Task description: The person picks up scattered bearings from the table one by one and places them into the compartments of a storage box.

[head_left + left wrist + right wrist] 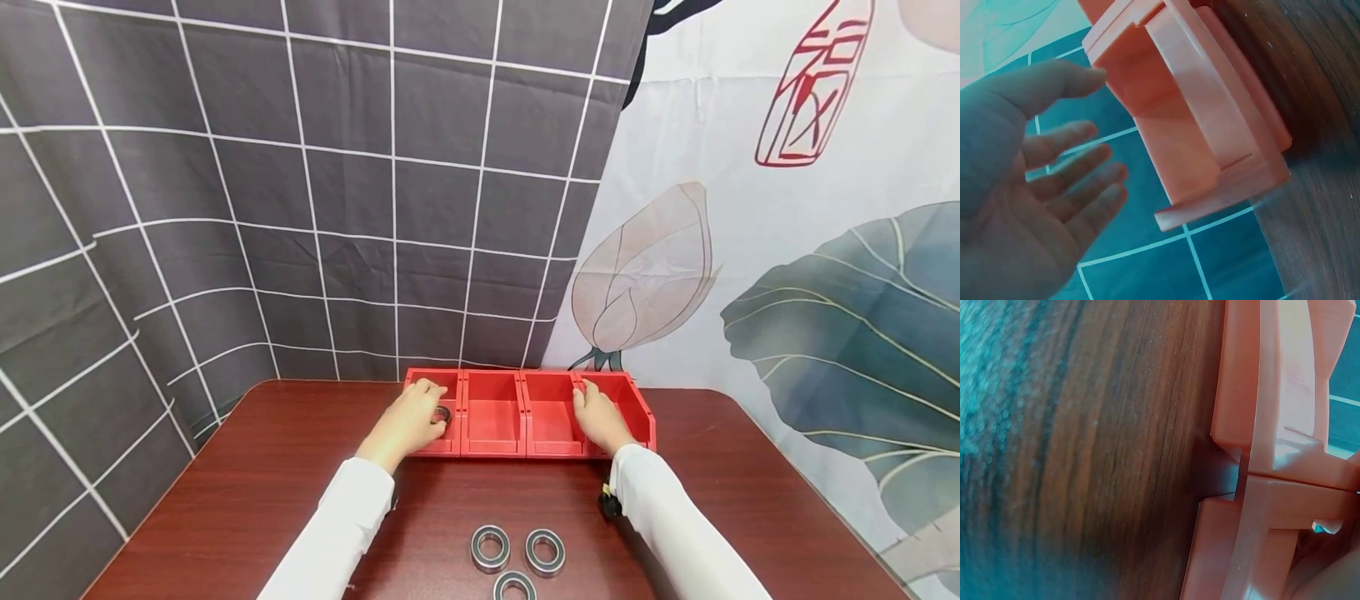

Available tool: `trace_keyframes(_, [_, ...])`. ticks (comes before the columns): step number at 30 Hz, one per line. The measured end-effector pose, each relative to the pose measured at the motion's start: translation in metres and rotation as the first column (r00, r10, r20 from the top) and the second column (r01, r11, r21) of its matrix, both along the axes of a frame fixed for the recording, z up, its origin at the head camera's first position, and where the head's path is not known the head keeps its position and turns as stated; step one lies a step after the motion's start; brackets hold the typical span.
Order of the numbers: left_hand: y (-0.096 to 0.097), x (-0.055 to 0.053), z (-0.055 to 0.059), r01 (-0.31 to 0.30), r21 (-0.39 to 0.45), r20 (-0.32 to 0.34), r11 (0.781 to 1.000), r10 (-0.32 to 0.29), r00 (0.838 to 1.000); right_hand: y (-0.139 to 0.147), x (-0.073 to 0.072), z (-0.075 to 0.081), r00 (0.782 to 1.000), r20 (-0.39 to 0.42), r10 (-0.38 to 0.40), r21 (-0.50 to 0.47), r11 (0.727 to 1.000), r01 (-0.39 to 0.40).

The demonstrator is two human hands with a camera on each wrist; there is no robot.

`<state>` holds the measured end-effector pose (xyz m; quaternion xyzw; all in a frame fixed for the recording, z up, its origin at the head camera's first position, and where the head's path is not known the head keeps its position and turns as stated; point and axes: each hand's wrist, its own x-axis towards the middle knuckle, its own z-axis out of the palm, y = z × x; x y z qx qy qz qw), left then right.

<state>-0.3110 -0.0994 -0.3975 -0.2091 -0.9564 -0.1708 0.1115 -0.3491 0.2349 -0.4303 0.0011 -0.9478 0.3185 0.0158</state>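
White sleeves (322, 542), pair: closest to my head camera. Sealed ball bearings (477, 550), three: flat on the wood-grain tabletop (262, 483), between the sleeves. Red storage bins (492, 445), four: side by side, row running nine to three o'clock, beyond the bearings. Left hand (408, 421): at the leftmost bin (442, 447); fingers loosely extended, palm bare in my left-wrist view; grip released, I judge. Fourth bearing (447, 412): at that bin, three o'clock from the left hand, the nearer one; ring form, no long axis. Right hand (602, 419): at the rightmost bin's (647, 433) inner partition; whether pinching, I cannot tell. Tabletop bearings: five o'clock from left, seven from right.
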Motion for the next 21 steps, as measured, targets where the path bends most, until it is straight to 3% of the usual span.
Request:
trace_keyframes(3, [-0.003, 0.003, 0.0, 0.116, 0.042, -0.009, 0.992, -0.115, 0.993, 0.0, 0.0, -0.001, 1.0, -0.003, 0.001, 0.006, 1.0, -0.001])
trace_keyframes(7, [-0.007, 0.007, 0.0, 0.246, 0.097, -0.021, 0.964, -0.245, 0.969, -0.001, 0.0, 0.0, 1.0, -0.015, 0.002, 0.011, 1.0, -0.002])
trace_keyframes(11, [-0.007, 0.012, 0.003, 0.271, 0.125, 0.0, 0.954, -0.273, 0.962, -0.001, 0.0, 0.0, 1.0, -0.019, 0.002, 0.009, 1.0, -0.002])
trace_keyframes(17, [-0.003, 0.018, 0.003, 0.295, 0.087, 0.036, 0.952, -0.299, 0.954, -0.001, 0.001, 0.0, 1.0, -0.011, 0.002, 0.002, 1.0, -0.002])
trace_keyframes(21, [0.0, 0.022, 0.003, 0.334, 0.065, 0.085, 0.94, -0.339, 0.937, -0.001, 0.001, 0.0, 1.0, -0.008, 0.006, 0.001, 1.0, -0.006])
